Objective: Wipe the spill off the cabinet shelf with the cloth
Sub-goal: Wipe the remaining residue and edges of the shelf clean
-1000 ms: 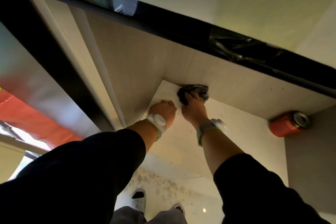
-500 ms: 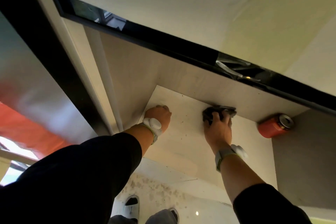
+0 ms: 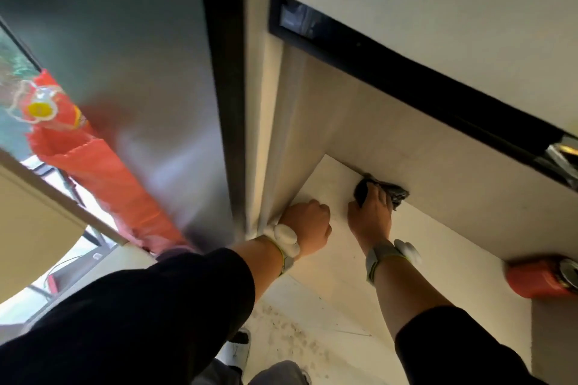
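Observation:
A dark crumpled cloth [image 3: 392,192] lies against the back wall of the pale cabinet shelf [image 3: 444,256], left of the shelf's middle. My right hand [image 3: 372,219] presses down on it, fingers spread over the cloth. My left hand [image 3: 308,226] is a closed fist resting on the shelf near its left front corner, a hand's width from the right hand. Both wrists wear grey bands. No spill shows clearly on the shelf.
An orange can [image 3: 544,278] lies on its side at the shelf's right end. A dark-framed cabinet door [image 3: 125,103] stands open on the left, with an orange bag [image 3: 103,172] beyond it. A black-edged upper shelf [image 3: 422,84] overhangs. My shoes [image 3: 239,350] show on the speckled floor.
My right hand has slid the cloth along the back wall, out toward the right and back toward the left corner. The left fist stayed put. The view swung left.

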Action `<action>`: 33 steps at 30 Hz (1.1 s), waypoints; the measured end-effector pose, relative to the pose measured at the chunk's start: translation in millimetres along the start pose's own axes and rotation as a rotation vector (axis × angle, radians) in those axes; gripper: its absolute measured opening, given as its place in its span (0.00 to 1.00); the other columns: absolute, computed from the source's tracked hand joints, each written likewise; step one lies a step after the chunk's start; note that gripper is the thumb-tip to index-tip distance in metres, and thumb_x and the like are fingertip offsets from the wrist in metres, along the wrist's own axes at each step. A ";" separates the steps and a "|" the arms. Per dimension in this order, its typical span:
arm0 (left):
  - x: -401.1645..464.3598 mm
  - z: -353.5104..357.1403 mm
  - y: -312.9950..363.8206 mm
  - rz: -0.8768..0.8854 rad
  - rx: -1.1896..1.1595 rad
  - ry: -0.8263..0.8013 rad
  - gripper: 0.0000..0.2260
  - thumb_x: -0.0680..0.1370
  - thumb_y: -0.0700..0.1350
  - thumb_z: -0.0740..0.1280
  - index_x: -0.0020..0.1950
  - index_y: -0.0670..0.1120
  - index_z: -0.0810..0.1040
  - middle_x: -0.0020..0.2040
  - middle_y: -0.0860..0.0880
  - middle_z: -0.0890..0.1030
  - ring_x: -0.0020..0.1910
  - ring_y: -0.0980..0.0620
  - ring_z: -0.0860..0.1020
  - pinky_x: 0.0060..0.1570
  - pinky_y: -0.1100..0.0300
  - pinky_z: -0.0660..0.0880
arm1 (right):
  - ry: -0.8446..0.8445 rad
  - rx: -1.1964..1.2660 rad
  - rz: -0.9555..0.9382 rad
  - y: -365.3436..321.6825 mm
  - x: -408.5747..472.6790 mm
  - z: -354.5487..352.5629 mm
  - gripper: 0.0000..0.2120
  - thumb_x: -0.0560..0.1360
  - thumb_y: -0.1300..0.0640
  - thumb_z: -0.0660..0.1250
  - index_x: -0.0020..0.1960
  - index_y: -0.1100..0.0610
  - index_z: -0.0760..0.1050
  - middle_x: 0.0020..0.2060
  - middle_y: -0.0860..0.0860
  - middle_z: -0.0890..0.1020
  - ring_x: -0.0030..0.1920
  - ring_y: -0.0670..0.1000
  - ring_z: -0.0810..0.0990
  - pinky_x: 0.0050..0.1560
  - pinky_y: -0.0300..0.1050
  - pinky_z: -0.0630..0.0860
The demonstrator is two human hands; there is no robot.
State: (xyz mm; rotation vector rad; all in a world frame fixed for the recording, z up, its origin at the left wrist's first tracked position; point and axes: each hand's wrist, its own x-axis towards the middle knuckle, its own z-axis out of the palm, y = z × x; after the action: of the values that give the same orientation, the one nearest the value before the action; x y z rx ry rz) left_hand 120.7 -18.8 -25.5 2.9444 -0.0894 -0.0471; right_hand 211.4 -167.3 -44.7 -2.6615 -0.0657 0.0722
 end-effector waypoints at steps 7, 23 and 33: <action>-32.6 -8.9 6.5 -0.028 0.022 0.004 0.14 0.82 0.51 0.59 0.51 0.43 0.77 0.47 0.42 0.80 0.43 0.40 0.82 0.35 0.54 0.66 | -0.087 0.054 -0.223 -32.2 6.2 5.5 0.25 0.73 0.63 0.69 0.71 0.55 0.75 0.68 0.55 0.79 0.68 0.60 0.75 0.66 0.53 0.74; -55.3 -16.0 9.3 -0.203 -0.231 -0.076 0.16 0.81 0.43 0.61 0.68 0.41 0.66 0.48 0.42 0.81 0.44 0.43 0.81 0.42 0.53 0.78 | -0.135 -0.355 -0.298 -13.2 -18.7 -26.8 0.23 0.79 0.52 0.64 0.73 0.54 0.71 0.64 0.56 0.76 0.61 0.61 0.73 0.61 0.54 0.74; -48.0 -34.8 11.2 -0.777 -0.997 -0.272 0.07 0.81 0.48 0.55 0.48 0.47 0.70 0.39 0.40 0.79 0.34 0.37 0.82 0.34 0.50 0.83 | -0.175 -0.389 -0.223 -20.4 30.2 -3.5 0.24 0.77 0.59 0.62 0.72 0.57 0.69 0.70 0.61 0.69 0.63 0.67 0.69 0.64 0.63 0.71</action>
State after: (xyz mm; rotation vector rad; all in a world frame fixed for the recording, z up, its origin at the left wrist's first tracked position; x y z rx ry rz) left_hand 73.5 -20.0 12.0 1.8078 0.7902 -0.4488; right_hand 241.0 -149.1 -33.3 -3.0069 -0.4765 0.2415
